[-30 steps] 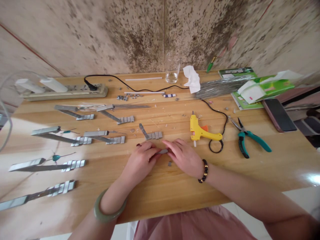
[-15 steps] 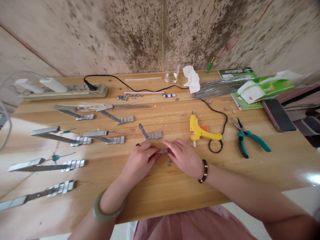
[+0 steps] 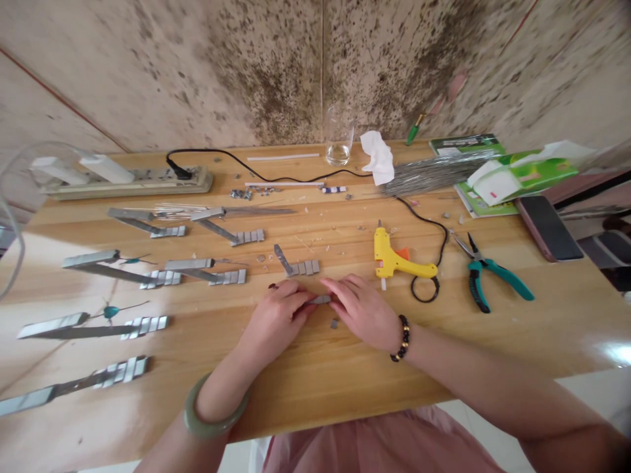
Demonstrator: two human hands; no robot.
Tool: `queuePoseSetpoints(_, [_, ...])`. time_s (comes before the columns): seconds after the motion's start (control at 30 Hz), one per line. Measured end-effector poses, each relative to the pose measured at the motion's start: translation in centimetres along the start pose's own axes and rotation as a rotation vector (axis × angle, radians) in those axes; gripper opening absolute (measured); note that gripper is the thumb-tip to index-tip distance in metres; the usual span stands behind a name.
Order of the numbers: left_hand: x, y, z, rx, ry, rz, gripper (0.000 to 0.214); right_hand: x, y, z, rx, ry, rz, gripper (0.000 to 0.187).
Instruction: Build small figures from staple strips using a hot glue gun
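Observation:
Between my fingertips, just above or on the table, is a small grey strip piece (image 3: 322, 299). My left hand (image 3: 282, 314) pinches its left end, and my right hand (image 3: 363, 309) has its fingers closed at the right end. Both hands cover parts of the piece. Just beyond them lies a grey segmented strip (image 3: 304, 267) with a darker arm standing up at its left. A tiny grey square (image 3: 334, 324) rests on the wood below my right fingers.
A yellow glue gun (image 3: 394, 255) and teal-handled pliers (image 3: 488, 272) lie to the right. Several bent grey strip assemblies (image 3: 197, 264) spread across the left. A glass (image 3: 338, 146), wire bundle (image 3: 434, 174), power strip (image 3: 162, 180) and phone (image 3: 551, 228) sit farther back.

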State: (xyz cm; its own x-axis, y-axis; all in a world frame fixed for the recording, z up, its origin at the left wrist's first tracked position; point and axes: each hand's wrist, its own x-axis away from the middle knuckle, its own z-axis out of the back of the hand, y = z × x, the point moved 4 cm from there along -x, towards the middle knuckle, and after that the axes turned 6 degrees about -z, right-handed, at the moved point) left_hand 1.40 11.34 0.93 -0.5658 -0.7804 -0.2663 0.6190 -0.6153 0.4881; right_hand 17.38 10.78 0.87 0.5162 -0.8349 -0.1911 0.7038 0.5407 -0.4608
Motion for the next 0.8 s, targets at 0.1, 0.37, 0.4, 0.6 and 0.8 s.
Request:
queuePoseSetpoints(0.1, [-0.05,-0.02,-0.06,-0.008,-0.001,-0.003,0.014,-0.01,0.01,0.0,-0.006,0.001,-0.003,0.044])
queuePoseSetpoints(0.37, [-0.16,0.1,-0.03,-0.01,-0.004,-0.001,0.013,-0.04,0.0,0.02,-0.011,0.0,-0.007,0.044])
queuePoseSetpoints(0.4, [-0.14,0.09,-0.04,-0.008,-0.004,0.0,0.013,-0.04,-0.01,0.02,-0.008,0.0,-0.006,0.044])
queuePoseSetpoints(0.6, [-0.14,0.11,0.0,-0.002,-0.002,-0.002,0.014,-0.1,-0.06,0.05,-0.011,-0.008,-0.004,0.043])
queuePoseSetpoints(0.8, [-0.23,0.09,0.04,0.006,-0.009,0.004,0.014,-0.09,-0.07,0.05,-0.011,-0.013,-0.007,0.042])
